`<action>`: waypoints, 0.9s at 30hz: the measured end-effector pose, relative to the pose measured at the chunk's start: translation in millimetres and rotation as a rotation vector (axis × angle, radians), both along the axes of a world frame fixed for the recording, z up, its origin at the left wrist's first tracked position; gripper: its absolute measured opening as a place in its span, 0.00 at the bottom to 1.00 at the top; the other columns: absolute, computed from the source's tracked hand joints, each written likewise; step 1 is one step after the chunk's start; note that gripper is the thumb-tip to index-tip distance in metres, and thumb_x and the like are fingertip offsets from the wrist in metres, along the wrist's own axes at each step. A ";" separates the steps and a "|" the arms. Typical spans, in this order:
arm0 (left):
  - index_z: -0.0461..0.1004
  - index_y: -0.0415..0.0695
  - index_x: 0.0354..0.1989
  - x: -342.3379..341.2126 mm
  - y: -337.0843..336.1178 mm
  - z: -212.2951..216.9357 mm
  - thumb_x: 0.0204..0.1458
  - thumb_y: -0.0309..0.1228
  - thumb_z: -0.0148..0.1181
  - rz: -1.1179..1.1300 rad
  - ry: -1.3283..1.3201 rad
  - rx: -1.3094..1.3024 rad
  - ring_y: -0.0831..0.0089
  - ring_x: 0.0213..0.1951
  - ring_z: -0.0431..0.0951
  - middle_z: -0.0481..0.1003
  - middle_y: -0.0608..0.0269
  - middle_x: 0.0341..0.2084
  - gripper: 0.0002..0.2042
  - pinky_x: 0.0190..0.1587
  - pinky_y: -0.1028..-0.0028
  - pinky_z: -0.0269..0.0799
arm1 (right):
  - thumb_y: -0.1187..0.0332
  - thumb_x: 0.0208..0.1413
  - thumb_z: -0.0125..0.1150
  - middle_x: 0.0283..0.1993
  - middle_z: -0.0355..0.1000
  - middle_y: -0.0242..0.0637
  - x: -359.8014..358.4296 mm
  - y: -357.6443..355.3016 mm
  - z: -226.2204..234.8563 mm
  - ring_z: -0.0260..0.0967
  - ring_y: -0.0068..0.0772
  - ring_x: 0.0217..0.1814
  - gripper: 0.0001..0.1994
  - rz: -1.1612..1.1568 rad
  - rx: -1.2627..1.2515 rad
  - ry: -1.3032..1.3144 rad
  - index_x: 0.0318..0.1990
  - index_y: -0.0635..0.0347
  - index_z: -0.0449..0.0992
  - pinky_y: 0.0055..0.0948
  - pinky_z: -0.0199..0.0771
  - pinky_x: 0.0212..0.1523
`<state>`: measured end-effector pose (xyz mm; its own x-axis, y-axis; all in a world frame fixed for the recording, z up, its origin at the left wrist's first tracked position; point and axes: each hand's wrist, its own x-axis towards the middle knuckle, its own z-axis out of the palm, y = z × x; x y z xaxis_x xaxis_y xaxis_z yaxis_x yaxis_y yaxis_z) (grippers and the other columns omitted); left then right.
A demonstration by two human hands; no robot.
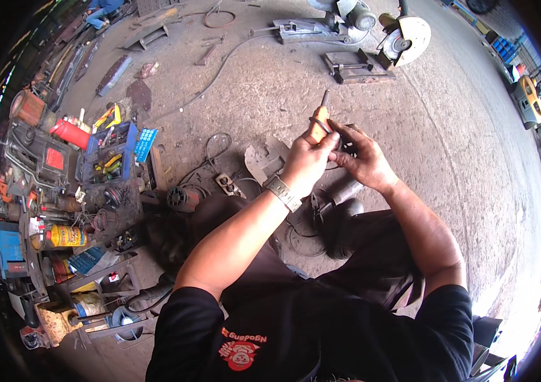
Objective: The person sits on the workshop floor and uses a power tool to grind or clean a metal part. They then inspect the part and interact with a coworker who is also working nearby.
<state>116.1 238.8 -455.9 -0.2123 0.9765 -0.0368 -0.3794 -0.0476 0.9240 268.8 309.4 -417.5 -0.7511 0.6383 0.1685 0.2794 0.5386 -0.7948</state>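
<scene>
black T-shirt (340,331) | 2 short sleeves (187,312) | red-white chest print (240,354) | 1 metal-band wristwatch (283,193) | dark trousers (378,248)

Right of centre: I had room for a hand to pass over concrete floor (474,165), right of the right hand (367,160). Top, right of centre: cut-off saw (410,41) barred the way. Left: blue toolbox (108,151) and red cylinder (70,134) crowded my route. Centre: socket strip (227,184) obstructed, left of the left hand (305,164).
</scene>
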 end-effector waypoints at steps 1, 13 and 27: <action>0.71 0.41 0.54 -4.1 2.3 1.9 0.66 0.31 0.53 -0.023 -0.106 0.057 0.78 0.38 0.78 0.77 0.67 0.38 0.12 0.40 0.76 0.75 | 0.59 0.53 0.72 0.56 0.71 0.45 -2.7 1.0 -6.2 0.74 0.37 0.54 0.35 -0.034 -0.124 0.150 0.67 0.61 0.65 0.36 0.77 0.53; 0.62 0.43 0.63 -40.9 15.0 23.9 0.67 0.39 0.49 -0.045 -0.535 0.311 0.61 0.57 0.73 0.72 0.52 0.56 0.20 0.63 0.58 0.66 | 0.64 0.64 0.60 0.28 0.76 0.37 41.1 9.0 0.2 0.73 0.25 0.31 0.12 -0.129 -0.222 -0.097 0.49 0.60 0.79 0.33 0.75 0.36; 0.67 0.40 0.57 -63.7 30.4 20.5 0.66 0.42 0.53 -0.490 -0.392 0.296 0.74 0.38 0.73 0.73 0.60 0.41 0.19 0.38 0.75 0.71 | 0.63 0.57 0.63 0.39 0.78 0.54 112.2 54.2 -8.0 0.78 0.54 0.46 0.12 -0.694 -0.058 0.067 0.43 0.61 0.81 0.44 0.77 0.48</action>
